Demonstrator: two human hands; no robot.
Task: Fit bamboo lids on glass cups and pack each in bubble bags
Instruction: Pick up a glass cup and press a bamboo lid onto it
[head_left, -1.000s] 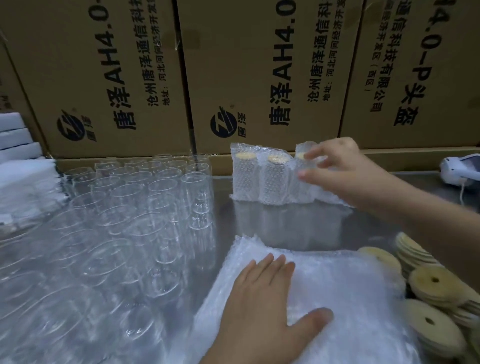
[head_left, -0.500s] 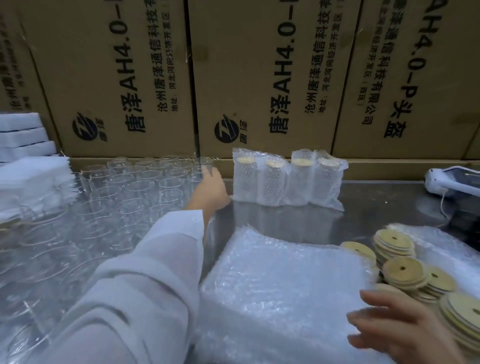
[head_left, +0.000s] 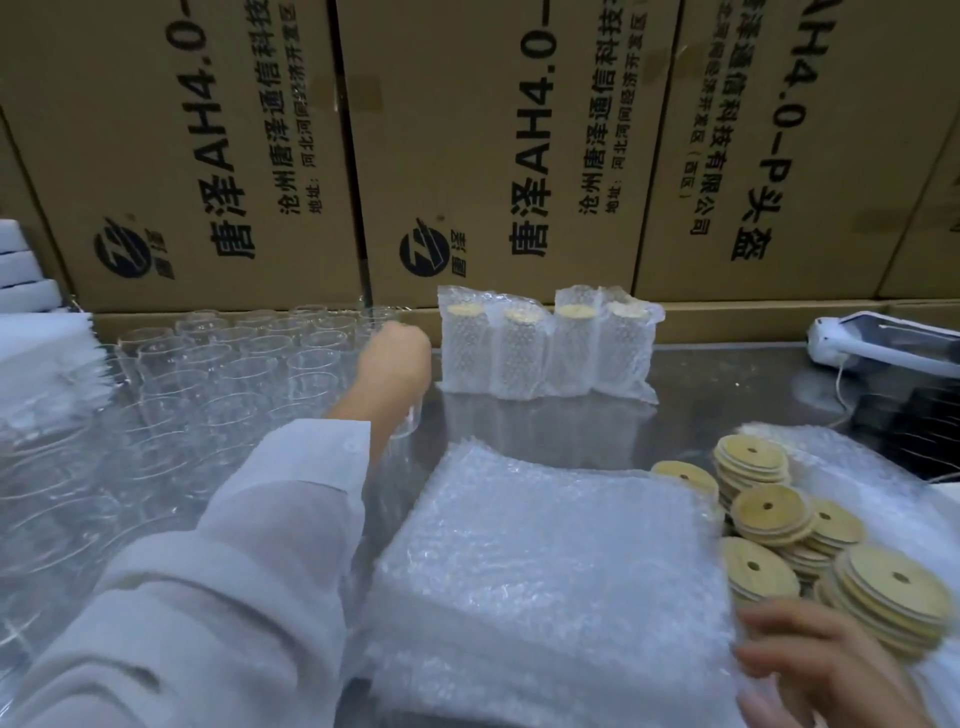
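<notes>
Brown cardboard boxes (head_left: 467, 130) printed with black lettering stand in a row behind a shiny steel table (head_left: 727, 395). On the table's left side a crowd of empty glass cups (head_left: 218, 374) stands upright and close together. The left hand (head_left: 395, 364), in a white sleeve (head_left: 234, 571), reaches to the near right edge of that crowd. Its back faces the camera, and its fingers curl down round 1 glass cup (head_left: 408, 423), whose lower part shows below the palm. Just to the right, against the boxes, 4 packed cups (head_left: 545, 343) stand side by side, each lidded and wrapped in a bubble bag. Nearer the camera lies a flat stack of bubble bags (head_left: 545, 561). Beside it on the right, bamboo lids (head_left: 774, 514) sit in loose, overlapping piles, each with a small hole in the middle. The right hand (head_left: 815, 670) is blurred at the lower right corner. Its fingers are loosely spread and hold nothing, and they lie at the stack's right edge, just beside the nearest lids. A white device with a cord (head_left: 883, 343) rests at the far right, and white foam pieces (head_left: 31, 275) are stacked at the far left.
</notes>
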